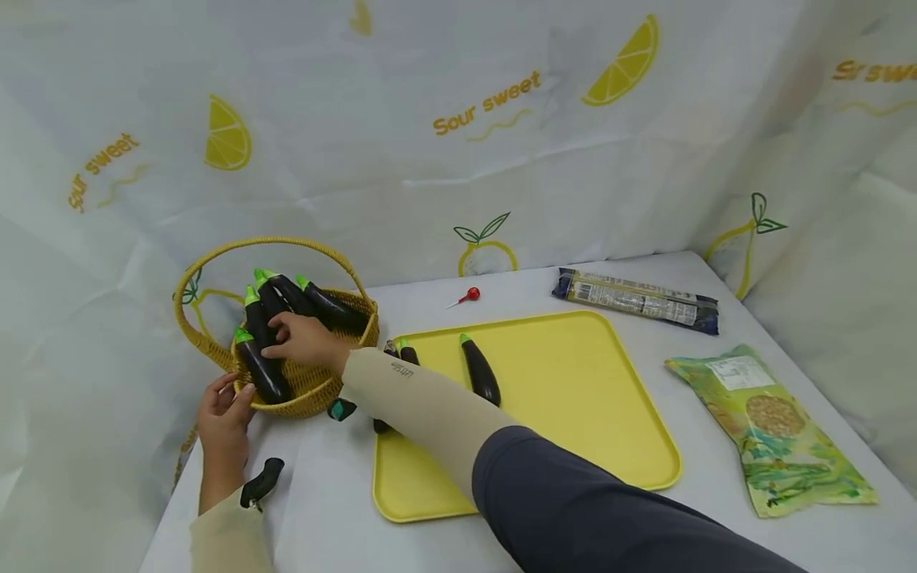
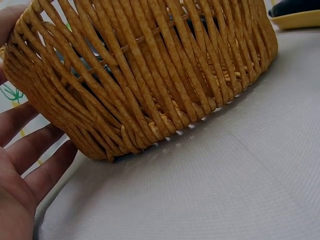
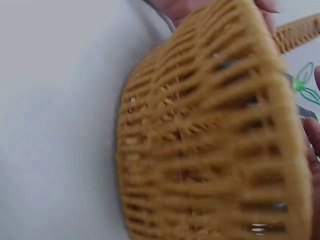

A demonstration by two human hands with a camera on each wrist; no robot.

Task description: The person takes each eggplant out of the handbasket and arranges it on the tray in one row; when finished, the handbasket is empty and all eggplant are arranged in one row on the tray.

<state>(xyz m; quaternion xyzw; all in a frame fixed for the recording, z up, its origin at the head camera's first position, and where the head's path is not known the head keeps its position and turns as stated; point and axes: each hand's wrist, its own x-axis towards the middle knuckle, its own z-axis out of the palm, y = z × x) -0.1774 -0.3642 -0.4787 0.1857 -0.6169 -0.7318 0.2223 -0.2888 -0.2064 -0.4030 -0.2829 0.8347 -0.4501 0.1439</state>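
Note:
A wicker basket [image 1: 308, 402] with a tall handle stands at the left of the table, several dark eggplants with green caps lying in it. My left hand [image 1: 224, 418] holds its near-left rim; the left wrist view shows the fingers spread along the woven side. Over the basket, my right hand [image 1: 308, 342] has thumb and fingers about an eggplant [image 1: 255, 317] in the middle of the group. Another eggplant [image 1: 263, 370] lies just below the right thumb. In the right wrist view the basket wall [image 3: 210, 125] covers most of that hand's work.
A yellow tray [image 1: 573, 398] lies to the right, with an eggplant [image 1: 480, 370] on it and others partly hidden under the right forearm. Behind it are a small red-headed tool [image 1: 469, 294] and a long dark packet [image 1: 637, 301]. A green bag [image 1: 774, 430] lies far right.

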